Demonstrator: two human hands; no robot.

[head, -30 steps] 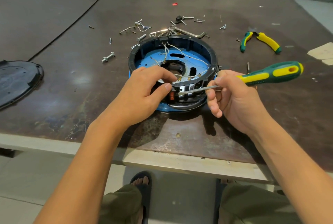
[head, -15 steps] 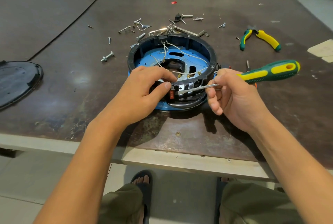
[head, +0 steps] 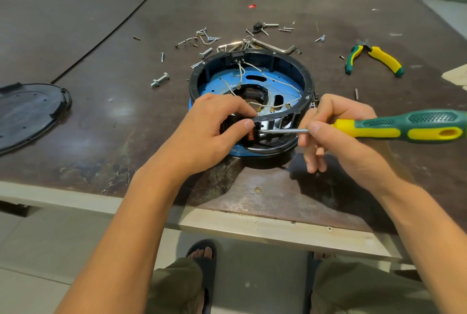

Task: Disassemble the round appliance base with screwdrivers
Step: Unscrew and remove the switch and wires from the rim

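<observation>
The round appliance base [head: 275,61], a black ring over a blue plate with white wires inside, lies on the table near its front edge. My left hand [head: 209,132] grips the ring's near wall, thumb beside a small red switch [head: 250,135]. My right hand [head: 336,132] holds a green and yellow screwdriver [head: 404,128] almost level, fingers pinching its metal shaft. The tip points left into the near wall, right next to the red switch.
Loose screws and bolts [head: 159,80] and bent metal pieces [head: 275,46] lie scattered behind the base. Green and yellow pliers [head: 379,58] rest at the right. A black round cover [head: 27,111] lies at the far left. The table's front edge [head: 252,225] runs just below my wrists.
The screwdriver handle has dropped from a raised tilt to nearly level, its tip staying at the near wall by the red switch. My left hand keeps its grip on the ring.
</observation>
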